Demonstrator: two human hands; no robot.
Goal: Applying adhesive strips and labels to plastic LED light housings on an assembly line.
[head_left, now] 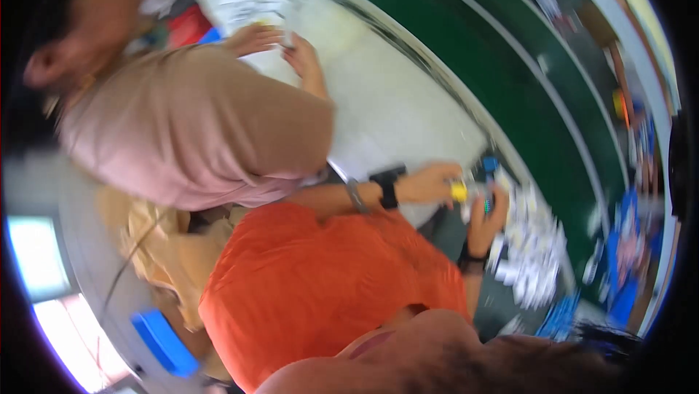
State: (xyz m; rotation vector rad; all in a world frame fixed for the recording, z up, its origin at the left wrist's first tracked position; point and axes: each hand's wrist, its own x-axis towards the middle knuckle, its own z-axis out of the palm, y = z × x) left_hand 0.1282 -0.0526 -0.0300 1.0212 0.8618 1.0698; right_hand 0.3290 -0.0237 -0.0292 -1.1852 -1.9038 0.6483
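Note:
The picture is tilted and blurred. My left hand (431, 183), with a black wristband and a bracelet, reaches over the white table (408, 103) and pinches a small yellow piece (459, 191). Just below it, my right hand (484, 223), also wearing a black wristband, curls around a small pale item with a teal spot (486, 205); blur hides its shape. The two hands nearly touch. A small blue object (489, 164) lies just beyond them. My orange shirt (320, 285) fills the middle of the view.
A heap of small white pieces (535, 252) lies right of my hands. Beyond the table runs a green strip (510, 81) with white lines. A person in a beige shirt (196, 124) stands close on my left, both hands (280, 44) on the table. A blue object (162, 341) lies low on the left.

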